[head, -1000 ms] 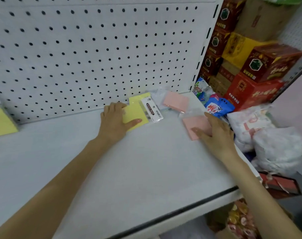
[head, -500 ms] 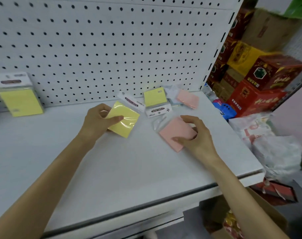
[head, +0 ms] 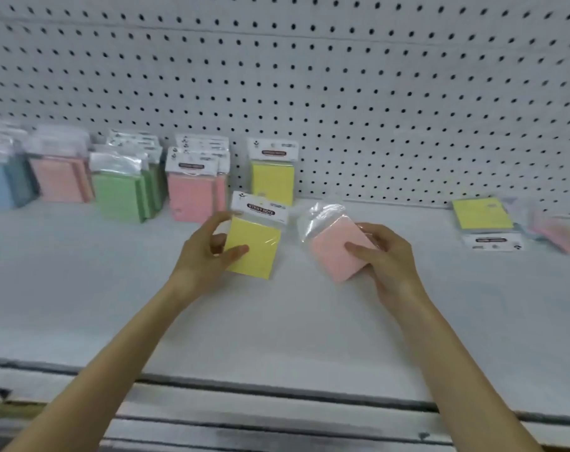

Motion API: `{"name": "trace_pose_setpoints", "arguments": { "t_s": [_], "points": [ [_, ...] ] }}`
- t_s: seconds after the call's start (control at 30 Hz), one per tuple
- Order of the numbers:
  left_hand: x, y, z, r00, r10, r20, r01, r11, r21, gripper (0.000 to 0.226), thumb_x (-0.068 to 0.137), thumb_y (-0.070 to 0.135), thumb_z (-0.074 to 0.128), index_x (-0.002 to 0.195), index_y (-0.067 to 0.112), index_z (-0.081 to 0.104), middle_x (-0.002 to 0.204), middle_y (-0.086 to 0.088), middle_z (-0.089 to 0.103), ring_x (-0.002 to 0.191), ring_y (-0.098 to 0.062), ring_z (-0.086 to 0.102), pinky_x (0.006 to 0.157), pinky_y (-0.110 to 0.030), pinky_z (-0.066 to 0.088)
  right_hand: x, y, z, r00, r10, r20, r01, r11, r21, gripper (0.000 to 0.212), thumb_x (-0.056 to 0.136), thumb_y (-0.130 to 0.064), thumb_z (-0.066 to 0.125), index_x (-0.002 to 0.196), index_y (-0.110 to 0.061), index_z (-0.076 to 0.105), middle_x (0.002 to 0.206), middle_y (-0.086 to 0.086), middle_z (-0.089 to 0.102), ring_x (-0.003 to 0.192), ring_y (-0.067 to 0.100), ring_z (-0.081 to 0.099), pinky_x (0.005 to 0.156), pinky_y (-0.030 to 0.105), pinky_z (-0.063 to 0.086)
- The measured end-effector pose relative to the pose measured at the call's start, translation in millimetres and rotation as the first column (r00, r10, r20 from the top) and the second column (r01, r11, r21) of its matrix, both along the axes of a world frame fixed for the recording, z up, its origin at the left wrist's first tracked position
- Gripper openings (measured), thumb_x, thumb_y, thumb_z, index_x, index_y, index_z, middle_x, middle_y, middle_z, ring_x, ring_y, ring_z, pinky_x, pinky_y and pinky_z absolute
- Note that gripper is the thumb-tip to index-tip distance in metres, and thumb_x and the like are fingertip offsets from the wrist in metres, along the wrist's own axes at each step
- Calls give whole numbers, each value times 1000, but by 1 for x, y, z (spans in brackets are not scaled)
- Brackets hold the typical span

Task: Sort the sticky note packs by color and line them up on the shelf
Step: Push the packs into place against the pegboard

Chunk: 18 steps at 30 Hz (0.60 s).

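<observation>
Left hand (head: 208, 252) grips a yellow pack (head: 255, 247), right hand (head: 383, 256) a pink pack (head: 337, 251), both mid-shelf (head: 277, 321); stand each upright against its matching row by the back edge

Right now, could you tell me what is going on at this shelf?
A person is sorting sticky note packs by color. The left hand holds a yellow pack, and the right hand holds a pink pack, both just above the white shelf. Against the pegboard, upright rows already stand: blue, pink, green, pink and yellow. A few unsorted packs lie flat at far right.
</observation>
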<state>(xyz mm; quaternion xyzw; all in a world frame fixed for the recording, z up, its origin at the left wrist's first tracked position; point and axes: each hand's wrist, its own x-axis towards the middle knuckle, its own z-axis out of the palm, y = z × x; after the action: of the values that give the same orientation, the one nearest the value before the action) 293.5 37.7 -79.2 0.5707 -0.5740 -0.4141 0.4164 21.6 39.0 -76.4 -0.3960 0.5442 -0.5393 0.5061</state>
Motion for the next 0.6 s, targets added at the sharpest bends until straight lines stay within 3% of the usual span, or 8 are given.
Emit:
{"name": "trace_pose_setpoints", "arguments": {
  "t_s": [0.1, 0.17, 0.23, 0.33, 0.47, 0.6],
  "points": [
    [66, 6, 2, 999, 34, 37, -33, 998, -45, 49, 75, 22, 73, 114, 40, 50, 71, -4, 64, 59, -12, 49, 61, -26, 40, 64, -10, -4, 984, 52, 169, -63, 996, 63, 25, 77, 7, 66, 93, -11, 61, 94, 10, 61, 81, 22, 62, 73, 34, 51],
    [103, 10, 0, 996, 87, 14, -86, 994, -62, 50, 75, 16, 75, 114, 37, 50, 81, -2, 66, 60, -12, 54, 61, -27, 43, 103, -14, -9, 968, 65, 241, -85, 993, 77, 26, 78, 8, 63, 94, -11, 57, 94, 12, 60, 79, 23, 62, 73, 35, 51],
    [137, 13, -4, 993, 119, -22, -120, 990, -68, 52, 73, 18, 75, 114, 37, 49, 93, -11, 67, 70, -20, 61, 66, -35, 48, 138, -15, -13, 960, 79, 270, -100, 993, 63, 30, 80, 10, 59, 95, -15, 57, 91, 10, 62, 77, 21, 63, 66, 30, 54],
    [180, 16, -10, 985, 162, -53, -166, 982, -94, 55, 80, 6, 72, 114, 41, 47, 99, -14, 67, 76, -21, 64, 68, -33, 52, 182, -14, -17, 960, 165, 226, -175, 984, 26, 44, 81, 13, 56, 105, -24, 60, 85, 6, 64, 78, 21, 64, 65, 27, 54],
    [230, 19, -10, 976, 211, -60, -217, 968, -127, 59, 82, 3, 68, 109, 49, 43, 98, -8, 68, 72, -14, 66, 61, -22, 53, 237, -12, -15, 961, 237, 141, -238, 971, -10, 44, 81, 14, 55, 101, -25, 59, 88, 10, 60, 80, 24, 59, 65, 25, 49],
    [279, 29, -17, 940, 306, -148, -326, 936, -135, 55, 83, -1, 66, 123, 29, 44, 98, -5, 69, 73, -14, 66, 60, -21, 53, 304, -15, -21, 953, 280, 116, -279, 960, -24, 42, 79, 9, 61, 99, -28, 54, 91, 10, 57, 83, 23, 57, 68, 30, 46]
  ]
}}
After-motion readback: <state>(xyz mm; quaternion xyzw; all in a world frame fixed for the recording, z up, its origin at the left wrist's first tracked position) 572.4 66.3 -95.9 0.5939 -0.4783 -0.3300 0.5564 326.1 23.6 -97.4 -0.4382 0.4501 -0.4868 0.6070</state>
